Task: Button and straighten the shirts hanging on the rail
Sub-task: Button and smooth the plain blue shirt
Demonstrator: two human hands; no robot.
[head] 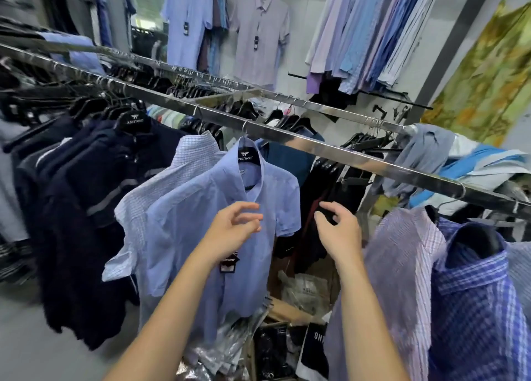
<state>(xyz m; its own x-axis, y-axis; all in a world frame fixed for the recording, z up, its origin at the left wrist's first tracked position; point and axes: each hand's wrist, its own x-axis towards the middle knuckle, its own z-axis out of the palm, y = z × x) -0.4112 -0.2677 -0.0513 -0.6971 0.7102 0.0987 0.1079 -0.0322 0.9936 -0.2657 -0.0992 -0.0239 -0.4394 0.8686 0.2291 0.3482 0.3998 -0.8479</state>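
**Around the cardboard box on the floor**

An open cardboard box [290, 313] sits low on the floor. Clear plastic bags [306, 293] lie inside it; crinkled plastic wrap [230, 349] spills just left. Far above and right hangs a yellow-green patterned cloth [485, 73]

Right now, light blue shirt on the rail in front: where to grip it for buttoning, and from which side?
Probably the two placket edges of the light blue shirt, just below the open collar, coming straight from the front. It hangs facing the camera on a black hanger, and the left hand is already at the placket. The right hand hovers off to its right, apparently holding nothing.
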